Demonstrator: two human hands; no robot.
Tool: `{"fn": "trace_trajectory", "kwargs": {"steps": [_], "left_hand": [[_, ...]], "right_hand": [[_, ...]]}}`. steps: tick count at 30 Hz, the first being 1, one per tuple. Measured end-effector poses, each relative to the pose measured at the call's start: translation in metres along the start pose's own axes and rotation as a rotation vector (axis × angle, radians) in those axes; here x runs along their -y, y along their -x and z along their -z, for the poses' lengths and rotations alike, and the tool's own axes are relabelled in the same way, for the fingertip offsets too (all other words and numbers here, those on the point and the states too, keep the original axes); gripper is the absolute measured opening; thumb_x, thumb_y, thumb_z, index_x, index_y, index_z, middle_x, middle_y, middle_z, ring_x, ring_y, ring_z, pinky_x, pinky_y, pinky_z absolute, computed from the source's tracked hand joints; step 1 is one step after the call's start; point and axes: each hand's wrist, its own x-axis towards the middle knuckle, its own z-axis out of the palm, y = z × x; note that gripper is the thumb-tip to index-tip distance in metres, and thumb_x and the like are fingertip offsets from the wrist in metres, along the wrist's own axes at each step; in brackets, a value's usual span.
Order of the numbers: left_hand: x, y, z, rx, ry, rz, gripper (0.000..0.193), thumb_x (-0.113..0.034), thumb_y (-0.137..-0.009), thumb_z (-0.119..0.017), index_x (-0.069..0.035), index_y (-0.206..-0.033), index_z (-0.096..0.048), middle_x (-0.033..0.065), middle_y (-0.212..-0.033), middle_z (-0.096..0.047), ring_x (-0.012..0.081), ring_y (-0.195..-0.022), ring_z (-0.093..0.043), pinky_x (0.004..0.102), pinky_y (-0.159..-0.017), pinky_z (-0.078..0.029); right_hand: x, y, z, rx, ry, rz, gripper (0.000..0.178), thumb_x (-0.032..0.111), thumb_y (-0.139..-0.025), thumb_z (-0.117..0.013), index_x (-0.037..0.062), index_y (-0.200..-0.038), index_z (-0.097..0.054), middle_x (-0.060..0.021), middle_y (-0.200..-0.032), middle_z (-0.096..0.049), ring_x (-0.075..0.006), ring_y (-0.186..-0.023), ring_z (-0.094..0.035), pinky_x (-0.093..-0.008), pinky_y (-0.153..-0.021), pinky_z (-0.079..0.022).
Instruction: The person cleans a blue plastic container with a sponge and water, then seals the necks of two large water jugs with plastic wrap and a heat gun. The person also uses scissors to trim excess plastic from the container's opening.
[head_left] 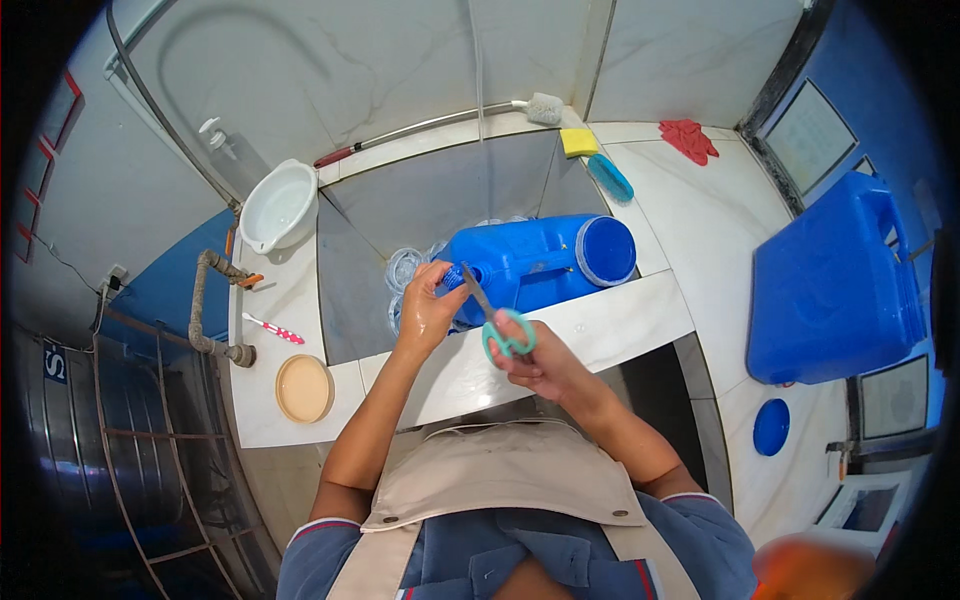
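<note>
A small blue ribbed cap point(454, 276) is pinched between the thumb and fingers of my left hand point(428, 312), over the front of the sink. Teal-handled scissors point(508, 335) are gripped in my right hand point(540, 366), with fingers through the loops. Their blades point away from me and reach close to the cap; whether they touch it I cannot tell. Behind both hands a large blue water jug point(515, 245) lies on its side, its round blue lid point(606, 250) facing right and resting near the sink's front ledge.
Clear plastic containers point(402, 270) lie in the grey sink point(350, 215). Around its rim are a white basin point(280, 207), toothbrush point(273, 328), beige round lid point(304, 388), long-handled brush point(430, 131), yellow sponge point(578, 142) and blue brush point(610, 177). A blue jerrycan point(830, 285) stands right.
</note>
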Motion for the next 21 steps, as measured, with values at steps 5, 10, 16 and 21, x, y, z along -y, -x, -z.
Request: {"fn": "trace_trajectory", "kwargs": {"steps": [5,10,16,21], "left_hand": [[0.014,0.009,-0.007,0.074,-0.168,-0.195,0.018,-0.014,-0.071,-0.072,-0.002,-0.080,-0.063,0.0055,-0.077,-0.055,0.0183,-0.084,-0.048,0.0308,-0.076,-0.039],[0.012,0.009,0.010,0.060,-0.162,-0.013,0.019,-0.013,-0.071,-0.071,-0.003,-0.085,-0.063,0.0060,-0.082,-0.055,0.0192,-0.086,-0.048,0.0309,-0.078,-0.039],[0.003,0.015,0.024,0.196,-0.082,-0.018,0.023,-0.014,-0.073,-0.072,-0.004,-0.090,-0.062,0.0054,-0.085,-0.053,0.0169,-0.084,-0.048,0.0288,-0.078,-0.039],[-0.005,0.022,0.042,0.218,-0.117,0.037,0.020,-0.013,-0.074,-0.072,-0.004,-0.089,-0.062,0.0039,-0.084,-0.052,0.0124,-0.082,-0.049,0.0266,-0.075,-0.038]], "right_hand": [[-0.007,-0.014,-0.003,-0.187,0.400,0.190,0.037,0.043,-0.082,-0.064,0.0107,-0.065,-0.057,0.0015,-0.051,-0.050,-0.0031,-0.036,-0.030,-0.0199,-0.035,-0.019],[0.000,-0.035,0.011,-0.419,0.809,0.466,0.036,0.033,-0.077,-0.072,0.0031,-0.081,-0.054,-0.0030,-0.070,-0.056,-0.0073,-0.066,-0.050,-0.0215,-0.058,-0.041],[0.015,-0.056,-0.006,-0.065,0.583,0.696,0.025,0.004,-0.080,-0.066,0.0012,-0.095,-0.046,-0.0058,-0.085,-0.055,-0.0073,-0.078,-0.051,-0.0230,-0.065,-0.046],[0.015,-0.063,-0.011,-0.057,0.736,0.682,0.023,0.000,-0.077,-0.063,0.0006,-0.093,-0.046,-0.0115,-0.083,-0.057,-0.0202,-0.075,-0.059,-0.0302,-0.064,-0.047]]}}
